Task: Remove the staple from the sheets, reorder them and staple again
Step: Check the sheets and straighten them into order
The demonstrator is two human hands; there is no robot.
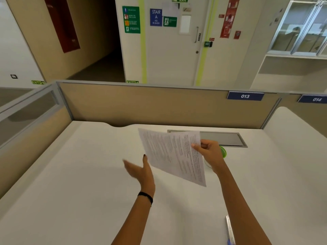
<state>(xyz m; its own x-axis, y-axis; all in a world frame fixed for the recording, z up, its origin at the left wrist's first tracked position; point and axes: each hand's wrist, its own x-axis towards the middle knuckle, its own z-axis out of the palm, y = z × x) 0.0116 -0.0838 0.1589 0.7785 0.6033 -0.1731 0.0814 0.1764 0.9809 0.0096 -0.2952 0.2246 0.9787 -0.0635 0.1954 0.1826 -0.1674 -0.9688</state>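
Pinching the sheets (174,154) by their right edge in the right hand (210,152), lifted clear above the desk (79,174), probably for inspecting the stapled corner, with the left hand (139,171) spread, palm up, approaching beneath for support.

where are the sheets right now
In the head view the sheets are held up above the desk, centre-right, pinched at their right edge by the right hand. The open left hand is just below their lower-left edge.
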